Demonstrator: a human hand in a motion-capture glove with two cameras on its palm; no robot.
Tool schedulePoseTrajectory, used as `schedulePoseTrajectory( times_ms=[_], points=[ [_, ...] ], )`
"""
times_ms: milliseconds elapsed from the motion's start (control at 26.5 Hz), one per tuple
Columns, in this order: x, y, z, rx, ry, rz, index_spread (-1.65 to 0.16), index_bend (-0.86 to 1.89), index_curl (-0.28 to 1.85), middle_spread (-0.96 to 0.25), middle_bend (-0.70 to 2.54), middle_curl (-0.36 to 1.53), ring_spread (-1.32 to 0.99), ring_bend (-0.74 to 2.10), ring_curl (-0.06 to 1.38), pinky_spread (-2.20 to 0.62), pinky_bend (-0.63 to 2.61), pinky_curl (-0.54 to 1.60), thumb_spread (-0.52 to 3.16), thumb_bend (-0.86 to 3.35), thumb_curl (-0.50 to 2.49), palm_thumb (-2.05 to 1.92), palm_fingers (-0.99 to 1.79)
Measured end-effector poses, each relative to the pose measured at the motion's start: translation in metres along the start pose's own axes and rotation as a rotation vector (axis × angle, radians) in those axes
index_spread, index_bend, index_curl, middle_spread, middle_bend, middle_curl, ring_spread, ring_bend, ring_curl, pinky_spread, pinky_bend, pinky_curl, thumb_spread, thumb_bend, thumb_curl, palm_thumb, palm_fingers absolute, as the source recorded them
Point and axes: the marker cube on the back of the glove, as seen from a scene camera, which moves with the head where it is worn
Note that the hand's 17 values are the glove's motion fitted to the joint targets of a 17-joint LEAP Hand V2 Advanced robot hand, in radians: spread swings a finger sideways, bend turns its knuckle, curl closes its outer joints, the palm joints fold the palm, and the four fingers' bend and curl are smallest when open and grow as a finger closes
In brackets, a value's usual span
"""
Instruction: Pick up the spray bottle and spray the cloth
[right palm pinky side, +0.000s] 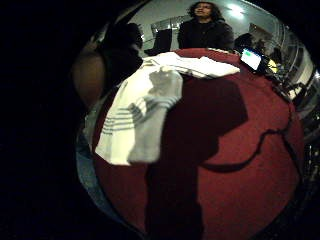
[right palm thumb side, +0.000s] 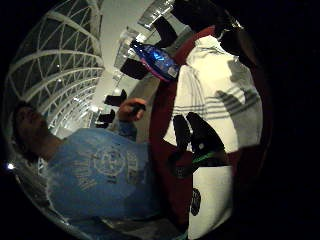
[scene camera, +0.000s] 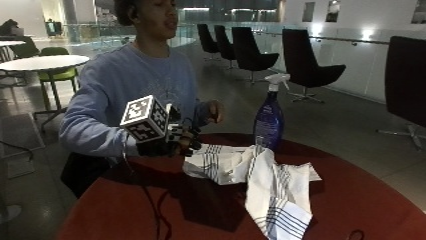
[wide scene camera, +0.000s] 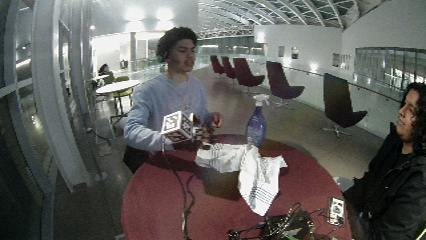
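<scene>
A person in a light blue sweatshirt sits at a round red table (scene camera: 373, 200). The gloved right hand (scene camera: 174, 141) hovers just above the near edge of a white striped dish towel (scene camera: 266, 180), fingers hanging loosely curled and holding nothing — the thumb-side palm view shows dark fingers (right palm thumb side: 197, 135) over the cloth, gripping neither it nor the bottle.

The blue spray bottle (scene camera: 269, 117) stands upright on the table beyond the hand, across the bunched part of the towel and out toward the little-finger side, apart from the glove. Its long axis runs straight up; the white trigger head (scene camera: 277, 80) sits on top, nozzle pointing back toward the person's side of the table, roughly over the hand's end of the cloth.

The bottle looks like smooth rigid plastic, probably slick, and tall enough to tip if nudged. How full it is cannot be told. The likeliest hold is the narrow neck just under the trigger head, leaving a finger free for the trigger.

The towel is soft and limp — crumpled close to the hand, with one long fold trailing away from it toward the far rim of the table. The bare left hand (scene camera: 214, 111) is raised behind the glove, touching nothing.
</scene>
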Motion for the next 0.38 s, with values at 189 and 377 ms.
schedulePoseTrajectory(
  times_ms=[189, 377],
  points=[
    [0.016, 0.024, -0.017, -0.022, 0.073, 0.021, -0.31, 0.18, 0.32, -0.05, 0.39, 0.40, 0.03, 0.44, 0.31, 0.24, 0.16, 0.27, 1.05, -0.01, 0.40, 0.78, 0.72],
    [0.018, 0.033, -0.021, -0.034, 0.101, 0.010, -0.31, 0.16, 0.33, -0.05, 0.38, 0.40, 0.02, 0.42, 0.31, 0.24, 0.16, 0.27, 1.05, -0.02, 0.40, 0.79, 0.73]
  ],
)
